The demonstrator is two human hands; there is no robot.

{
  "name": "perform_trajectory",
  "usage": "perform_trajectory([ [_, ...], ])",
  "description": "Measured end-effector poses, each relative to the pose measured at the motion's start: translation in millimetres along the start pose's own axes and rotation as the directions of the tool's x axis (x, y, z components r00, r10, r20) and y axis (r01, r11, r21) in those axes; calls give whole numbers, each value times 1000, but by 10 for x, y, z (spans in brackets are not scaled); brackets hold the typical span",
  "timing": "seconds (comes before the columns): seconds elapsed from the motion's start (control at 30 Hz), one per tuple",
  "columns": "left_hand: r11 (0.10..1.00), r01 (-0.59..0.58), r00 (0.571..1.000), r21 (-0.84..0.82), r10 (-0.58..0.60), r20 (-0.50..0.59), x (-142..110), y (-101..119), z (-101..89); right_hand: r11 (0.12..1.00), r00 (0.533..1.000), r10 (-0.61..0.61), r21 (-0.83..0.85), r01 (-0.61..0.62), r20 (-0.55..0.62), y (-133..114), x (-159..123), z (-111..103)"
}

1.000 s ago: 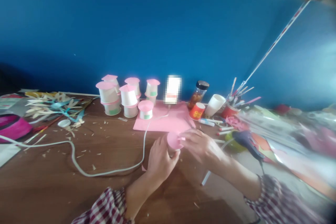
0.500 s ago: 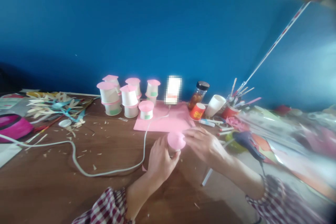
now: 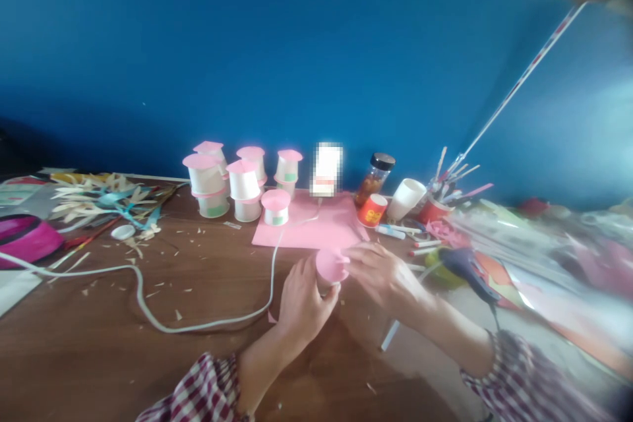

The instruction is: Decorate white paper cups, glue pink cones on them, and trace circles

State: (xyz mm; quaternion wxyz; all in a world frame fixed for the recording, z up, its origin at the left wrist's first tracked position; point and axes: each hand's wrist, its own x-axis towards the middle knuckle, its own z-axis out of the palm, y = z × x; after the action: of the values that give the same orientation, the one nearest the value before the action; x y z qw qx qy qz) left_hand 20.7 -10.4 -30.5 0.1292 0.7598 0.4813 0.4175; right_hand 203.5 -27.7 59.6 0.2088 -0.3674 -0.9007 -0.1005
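My left hand (image 3: 302, 297) is wrapped round a white paper cup (image 3: 324, 289) with a pink paper disc (image 3: 330, 266) over its top. Most of the cup's wall is hidden by my fingers. From the right, the fingertips of my right hand (image 3: 383, 277) pinch the rim of that disc, where the paper looks bent. Beyond my hands lies a pink paper sheet (image 3: 316, 227). A short cup with a pink top (image 3: 275, 210) stands on the sheet's left end.
Stacked paper cups with pink tops (image 3: 205, 178) stand along the blue wall. A white cable (image 3: 208, 326) curves across the table at left. To the right are a red cup (image 3: 372, 211), a jar (image 3: 376, 178), a white cup (image 3: 405, 199) and a glue gun (image 3: 467, 271).
My right fingertips have shifted slightly along the disc's edge, and the pink paper there sits at a different angle. The left hand and cup stay in place.
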Motion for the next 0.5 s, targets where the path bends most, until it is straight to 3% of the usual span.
perform_trajectory([
  [0.27, 1000, 12, 1000, 9, -12, -4, -3, -3, -2, 1000, 999, -30, -11, 29, -24, 5, -7, 7],
  [0.4, 998, 53, 999, -25, -52, 6, 6, 10, -14, 996, 996, 80, 27, -79, -26, -1, 22, -41],
  [0.5, 979, 164, 986, -122, -164, 11, 32, 38, -54, 981, 982, 184, 59, -186, 30, 20, 32, -57],
])
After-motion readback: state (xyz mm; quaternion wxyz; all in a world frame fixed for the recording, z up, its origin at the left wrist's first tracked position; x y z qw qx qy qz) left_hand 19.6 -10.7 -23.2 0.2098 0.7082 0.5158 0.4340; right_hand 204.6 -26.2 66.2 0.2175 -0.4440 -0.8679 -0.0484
